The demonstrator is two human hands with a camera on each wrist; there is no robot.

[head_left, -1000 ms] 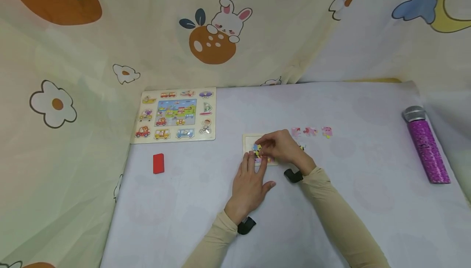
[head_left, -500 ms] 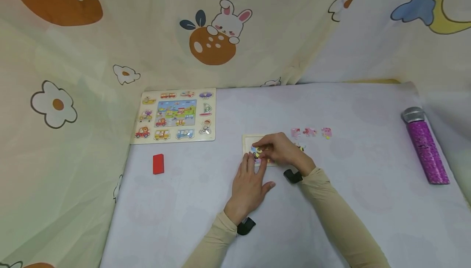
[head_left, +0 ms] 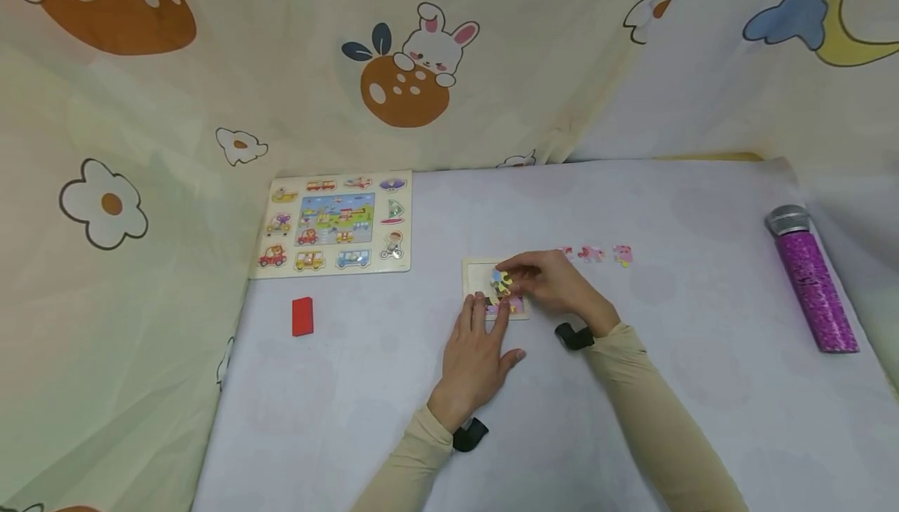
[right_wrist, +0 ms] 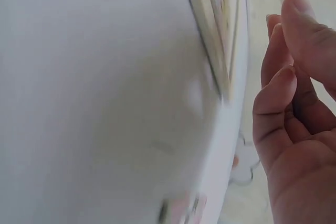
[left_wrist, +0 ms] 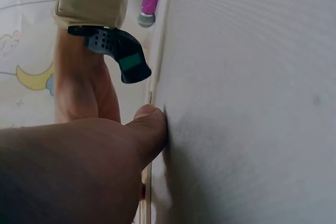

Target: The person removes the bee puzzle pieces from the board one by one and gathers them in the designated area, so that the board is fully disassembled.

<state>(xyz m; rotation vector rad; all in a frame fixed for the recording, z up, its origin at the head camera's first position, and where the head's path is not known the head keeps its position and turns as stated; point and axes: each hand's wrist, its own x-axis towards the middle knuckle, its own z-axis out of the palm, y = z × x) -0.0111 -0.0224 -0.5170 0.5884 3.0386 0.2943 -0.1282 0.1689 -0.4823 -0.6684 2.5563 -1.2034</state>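
A small framed jigsaw board [head_left: 474, 271] lies on the white table in the middle of the head view. My right hand [head_left: 555, 282] pinches a blue-and-yellow jigsaw piece [head_left: 501, 282] between thumb and fingers over it. Pink pieces [head_left: 518, 307] fill part of the board's near side; my hands hide some of the board. My left hand [head_left: 477, 352] lies with fingers extended, their tips touching the board's near side. The left wrist view shows its thumb [left_wrist: 149, 129] by the table surface. In the right wrist view, my right hand's fingers [right_wrist: 273, 114] are bent towards the thumb.
Pink loose jigsaw pieces [head_left: 591, 254] lie in a row beyond my right hand. A vehicle puzzle board [head_left: 402, 262] is at the back left, with a red block [head_left: 303, 316] in front of it. A purple glittery microphone [head_left: 817, 286] lies at the right.
My right hand has moved slightly right, shifting the blue-and-yellow piece away from the left fingertips. A black-and-yellow loose piece beside it is now hidden. The left hand stays put.
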